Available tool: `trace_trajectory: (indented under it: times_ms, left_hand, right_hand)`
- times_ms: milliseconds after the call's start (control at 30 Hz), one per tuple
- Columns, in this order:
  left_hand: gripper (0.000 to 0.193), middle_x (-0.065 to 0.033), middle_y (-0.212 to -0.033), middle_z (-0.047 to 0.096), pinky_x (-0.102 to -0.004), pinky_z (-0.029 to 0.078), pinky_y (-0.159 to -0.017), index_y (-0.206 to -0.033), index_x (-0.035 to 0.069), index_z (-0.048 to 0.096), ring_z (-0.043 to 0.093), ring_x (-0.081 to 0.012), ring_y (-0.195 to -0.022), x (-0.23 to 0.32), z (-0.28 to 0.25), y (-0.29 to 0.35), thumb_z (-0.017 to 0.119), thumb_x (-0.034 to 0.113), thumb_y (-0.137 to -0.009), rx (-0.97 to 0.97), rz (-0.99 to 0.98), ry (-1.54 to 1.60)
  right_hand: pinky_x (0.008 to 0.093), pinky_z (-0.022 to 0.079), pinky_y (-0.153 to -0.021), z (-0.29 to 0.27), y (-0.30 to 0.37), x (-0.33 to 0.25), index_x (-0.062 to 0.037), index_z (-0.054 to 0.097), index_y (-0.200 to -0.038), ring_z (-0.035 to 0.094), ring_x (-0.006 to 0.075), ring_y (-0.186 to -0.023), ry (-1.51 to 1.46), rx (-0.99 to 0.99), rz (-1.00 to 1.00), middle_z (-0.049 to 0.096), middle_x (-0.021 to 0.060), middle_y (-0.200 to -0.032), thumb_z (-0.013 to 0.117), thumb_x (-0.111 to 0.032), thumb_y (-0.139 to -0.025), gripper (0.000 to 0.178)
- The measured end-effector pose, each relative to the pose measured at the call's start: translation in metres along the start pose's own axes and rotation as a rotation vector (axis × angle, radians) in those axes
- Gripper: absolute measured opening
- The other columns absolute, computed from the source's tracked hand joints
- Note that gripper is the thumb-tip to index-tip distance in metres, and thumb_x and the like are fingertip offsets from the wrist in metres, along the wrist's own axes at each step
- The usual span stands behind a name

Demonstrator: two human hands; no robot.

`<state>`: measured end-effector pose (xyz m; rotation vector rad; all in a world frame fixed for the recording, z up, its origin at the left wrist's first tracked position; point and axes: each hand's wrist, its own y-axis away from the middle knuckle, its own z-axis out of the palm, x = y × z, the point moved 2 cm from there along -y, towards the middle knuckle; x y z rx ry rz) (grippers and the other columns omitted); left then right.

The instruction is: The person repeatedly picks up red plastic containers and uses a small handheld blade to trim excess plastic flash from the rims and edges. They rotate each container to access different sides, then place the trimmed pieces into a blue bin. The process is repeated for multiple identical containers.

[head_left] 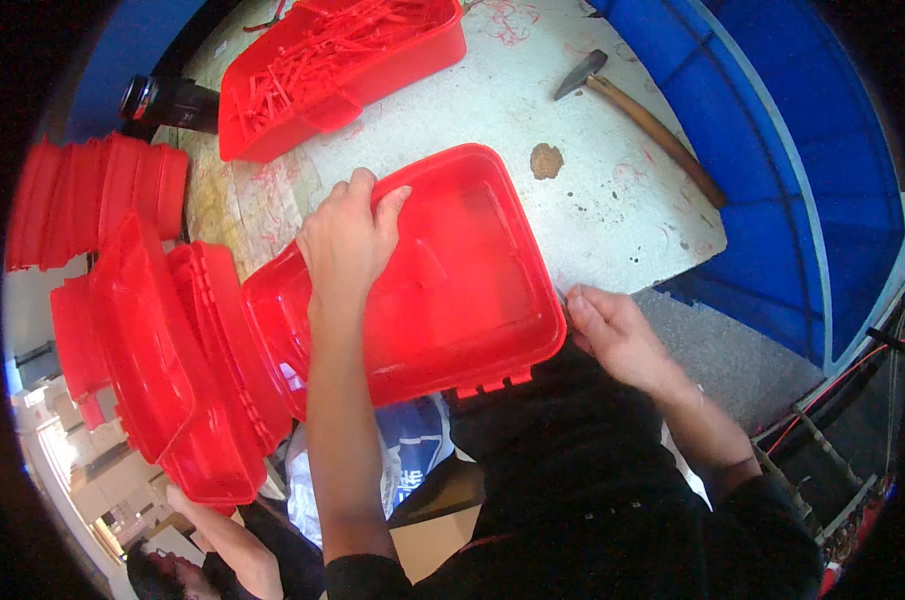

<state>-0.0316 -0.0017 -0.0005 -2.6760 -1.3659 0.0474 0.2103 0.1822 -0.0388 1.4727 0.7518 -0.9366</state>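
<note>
A shallow red plastic case shell (pixel 452 290) with a raised rim and hinge tabs on its near edge is tilted in front of my body. My left hand (pixel 347 235) grips it at the left, thumb inside and fingers over the far rim. At the shell's right rim my right hand (pixel 617 335) is closed, with a thin tip just showing by the fingers. What it holds is mostly hidden. The worn white table (pixel 452 110) lies beyond the shell.
A red bin (pixel 397 75) of red plastic scraps stands far left, beside a black cylinder (pixel 182 105). A wooden-handled hammer (pixel 662 135) lies near a blue crate (pixel 772 180). Red shells (pixel 152 340) are stacked at left; a co-worker's arm (pixel 227 545) reaches toward them.
</note>
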Motion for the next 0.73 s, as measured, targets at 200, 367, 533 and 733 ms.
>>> trace_trajectory:
  times_ms: [200,367,533,733]
  left_hand:
    - [0.044,-0.0197,-0.085,0.068,-0.0505,0.051,-0.065,-0.094,0.004,0.06,0.067,-0.0411,-0.078,-0.001,-0.006,-0.003,0.062,0.048,-0.093,-0.071,-0.043,0.022]
    - [0.043,-0.0213,-0.083,0.069,-0.0524,0.053,-0.063,-0.097,0.003,0.059,0.069,-0.0423,-0.076,-0.001,-0.012,0.0,0.065,0.045,-0.091,-0.118,0.013,-0.017]
    - [0.038,-0.0205,-0.082,0.069,-0.0515,0.054,-0.058,-0.101,0.003,0.058,0.07,-0.0397,-0.072,-0.006,-0.011,0.005,0.07,0.037,-0.089,-0.089,0.099,0.041]
    - [0.035,-0.019,-0.083,0.07,-0.0531,0.054,-0.06,-0.103,0.005,0.059,0.071,-0.0389,-0.072,-0.014,0.004,0.01,0.073,0.032,-0.087,-0.038,0.066,0.126]
  right_hand:
    - [0.0445,0.05,-0.06,0.013,0.077,0.009,-0.0062,0.06,-0.101,0.063,0.0422,-0.069,0.386,-0.427,-0.128,0.06,0.0203,-0.072,0.057,-0.02,-0.099,0.014]
    - [0.0405,0.05,-0.059,-0.026,0.04,-0.052,-0.0045,0.06,-0.096,0.065,0.0368,-0.067,0.584,0.159,-0.336,0.06,0.0179,-0.072,0.061,-0.011,-0.095,0.006]
    - [0.0494,0.052,-0.06,-0.011,-0.022,-0.104,-0.0054,0.063,-0.095,0.067,0.0402,-0.07,1.154,0.382,-0.421,0.067,0.02,-0.076,0.057,-0.022,-0.098,0.018]
    - [0.0391,0.057,-0.061,0.004,-0.044,-0.122,-0.0104,0.071,-0.104,0.07,0.0286,-0.066,1.5,0.423,-0.21,0.072,0.0163,-0.078,0.057,-0.025,-0.101,0.02]
